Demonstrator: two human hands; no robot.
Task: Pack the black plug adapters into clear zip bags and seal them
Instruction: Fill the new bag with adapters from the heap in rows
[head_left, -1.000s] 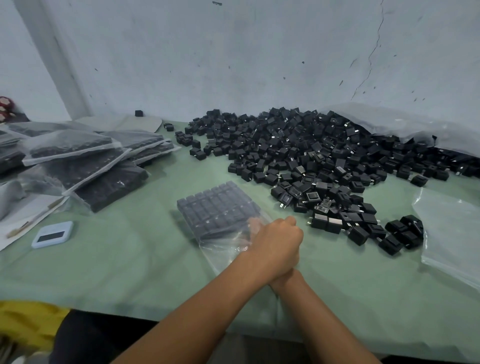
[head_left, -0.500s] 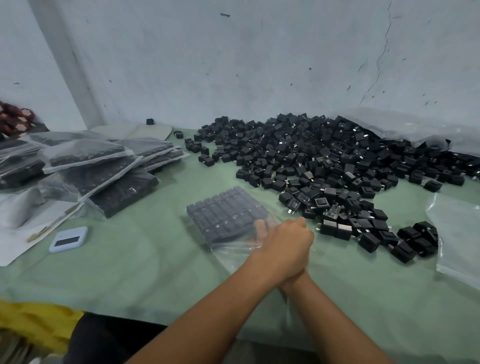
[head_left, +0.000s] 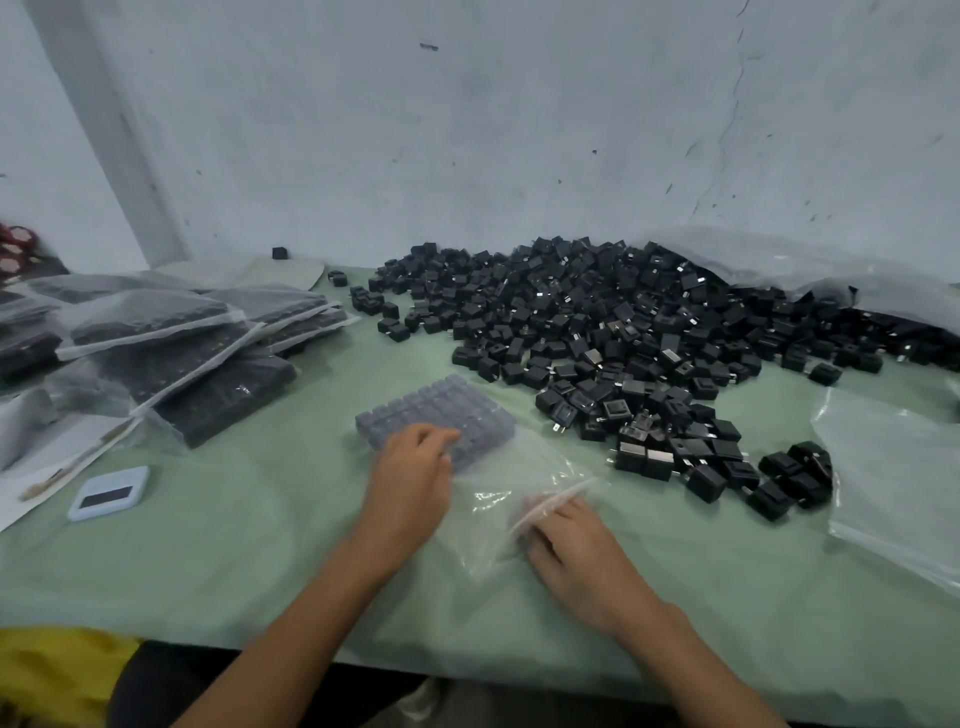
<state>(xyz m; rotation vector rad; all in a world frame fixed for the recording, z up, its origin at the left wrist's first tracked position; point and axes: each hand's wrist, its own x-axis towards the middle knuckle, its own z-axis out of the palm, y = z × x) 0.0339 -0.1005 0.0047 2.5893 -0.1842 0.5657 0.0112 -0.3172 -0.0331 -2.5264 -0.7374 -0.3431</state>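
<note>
Two bare hands work at a clear zip bag (head_left: 498, 483) lying on a green counter (head_left: 218, 540). The bag holds a flat block of black plug adapters (head_left: 441, 410) packed in rows at its far end. The left hand (head_left: 410, 478) rests on that block, fingers loosely bent over it. The right hand (head_left: 576, 545) pinches the bag's open zip edge, fingers curled. A large loose pile of adapters (head_left: 639, 332) lies beyond, with filled bags (head_left: 171, 338) stacked at left.

Glossy clear plastic zip bag (head_left: 519, 483), matt black plastic adapters (head_left: 623, 332) with shiny metal prongs, matt green table cover (head_left: 234, 545).
</note>
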